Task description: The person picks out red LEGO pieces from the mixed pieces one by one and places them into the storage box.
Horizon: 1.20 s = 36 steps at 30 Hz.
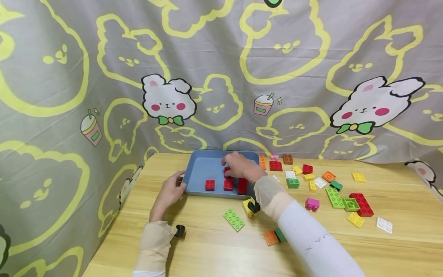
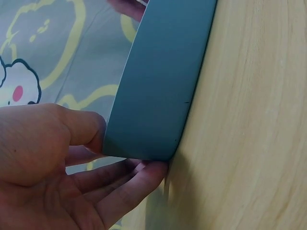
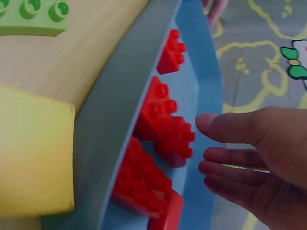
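A blue-grey tray (image 1: 204, 169) stands at the back of the table. My left hand (image 1: 171, 189) grips its left side, thumb at the rim and fingertips by the bottom corner in the left wrist view. Over the right part of the tray is my right hand (image 1: 238, 165); its thumb and fingers are apart, with nothing between them in the right wrist view. Just beside the fingertips sits a red brick (image 3: 175, 141). Also inside the tray are a small red brick (image 1: 210, 185) on the left, another red brick (image 1: 228, 185) in the middle and a longer red brick (image 1: 242, 187) at the right.
A light-green plate brick (image 1: 233, 220) and a yellow brick (image 1: 248, 207) lie in front of the tray. Under the right forearm are an orange brick (image 1: 271, 237) and a dark-green one. Several mixed bricks, including a magenta brick (image 1: 312, 204), spread to the right. A patterned curtain (image 1: 221, 77) hangs behind.
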Motion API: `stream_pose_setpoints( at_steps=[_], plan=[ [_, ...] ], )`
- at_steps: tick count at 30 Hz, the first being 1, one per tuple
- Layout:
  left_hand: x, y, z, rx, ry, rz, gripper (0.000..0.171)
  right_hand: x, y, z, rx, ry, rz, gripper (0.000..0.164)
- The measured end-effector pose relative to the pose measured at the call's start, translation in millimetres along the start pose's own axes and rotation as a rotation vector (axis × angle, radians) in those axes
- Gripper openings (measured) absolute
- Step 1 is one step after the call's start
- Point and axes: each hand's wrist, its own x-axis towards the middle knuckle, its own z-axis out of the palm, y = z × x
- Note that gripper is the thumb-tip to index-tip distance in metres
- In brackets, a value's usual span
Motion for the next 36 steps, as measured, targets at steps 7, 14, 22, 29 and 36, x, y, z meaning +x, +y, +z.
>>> stream_pose_setpoints(
  at_steps=[7, 14, 22, 29, 36],
  plan=[
    [-1.2, 0.8, -0.8, 0.013, 0.019, 0.008, 0.050, -20, 13, -12, 0.020, 0.118, -0.076, 0.030],
    [-1.4, -1.3, -0.6, 0.014, 0.014, 0.000, 0.050, -37, 36, -22, 0.065, 0.272, -0.113, 0.022],
    [-0.6, -1.2, 0.9, 0.012, 0.014, -0.003, 0.050, -58, 73, -27, 0.093, 0.352, -0.051, 0.019],
    [-1.8, -0.7, -0.3, 0.019, 0.015, -0.003, 0.050, -76, 107, -21, 0.086, 0.306, 0.032, 0.023],
    [-1.9, -0.9, 0.9, 0.015, 0.032, 0.012, 0.050, -89, 130, -12, 0.038, 0.224, 0.076, 0.028]
  ],
)
